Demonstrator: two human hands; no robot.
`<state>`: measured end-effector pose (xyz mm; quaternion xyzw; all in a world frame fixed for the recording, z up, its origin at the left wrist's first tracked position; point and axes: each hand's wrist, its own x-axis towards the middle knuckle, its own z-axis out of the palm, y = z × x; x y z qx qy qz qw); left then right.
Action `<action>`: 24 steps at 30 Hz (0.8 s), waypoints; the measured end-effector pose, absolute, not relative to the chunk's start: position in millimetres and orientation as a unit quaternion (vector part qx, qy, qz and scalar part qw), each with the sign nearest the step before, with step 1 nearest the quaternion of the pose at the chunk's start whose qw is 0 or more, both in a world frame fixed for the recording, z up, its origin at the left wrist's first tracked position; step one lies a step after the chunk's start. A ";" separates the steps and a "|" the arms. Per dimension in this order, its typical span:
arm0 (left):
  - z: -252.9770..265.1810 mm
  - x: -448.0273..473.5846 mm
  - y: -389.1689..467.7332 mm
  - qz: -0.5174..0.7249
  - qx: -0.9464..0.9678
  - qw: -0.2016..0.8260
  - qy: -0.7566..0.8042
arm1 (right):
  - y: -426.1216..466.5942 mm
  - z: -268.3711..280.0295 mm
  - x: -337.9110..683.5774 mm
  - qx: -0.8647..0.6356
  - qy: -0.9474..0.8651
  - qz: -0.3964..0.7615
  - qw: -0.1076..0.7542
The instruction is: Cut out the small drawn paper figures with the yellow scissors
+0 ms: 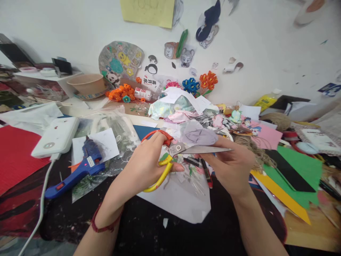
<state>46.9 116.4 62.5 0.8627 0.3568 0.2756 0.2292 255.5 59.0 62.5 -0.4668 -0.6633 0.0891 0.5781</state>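
Observation:
My left hand (145,161) is closed around the handles of scissors (177,148), one handle red and the other yellow. Their long metal blades point right, passing in front of my right fingers. A thin greyish-lavender piece (198,135) with a dark drawn outline is pinched in my right hand (231,165), just above the blades. Whether it is paper or cloth, I cannot tell. How far the blades are parted is also unclear. Below both hands lies a large white sheet (181,202), with small scraps and a dark red-tipped pen (207,174) on it.
To the left, a blue glue gun (77,174) rests on white paper near a white power bank (57,137) with a cable. Crumpled cloth and scraps (173,103) pile up ahead. Green sheets (298,170) and twine (250,149) lie on the right.

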 end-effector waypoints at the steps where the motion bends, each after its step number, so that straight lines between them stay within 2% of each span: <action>1: 62.5 47.0 116.3 0.274 0.862 0.230 0.359 | 59.2 62.7 255.6 -0.467 -0.666 0.081 0.575; 24: 60.6 49.1 117.8 0.280 0.858 0.206 0.378 | 57.6 65.2 256.3 -0.487 -0.662 0.122 0.556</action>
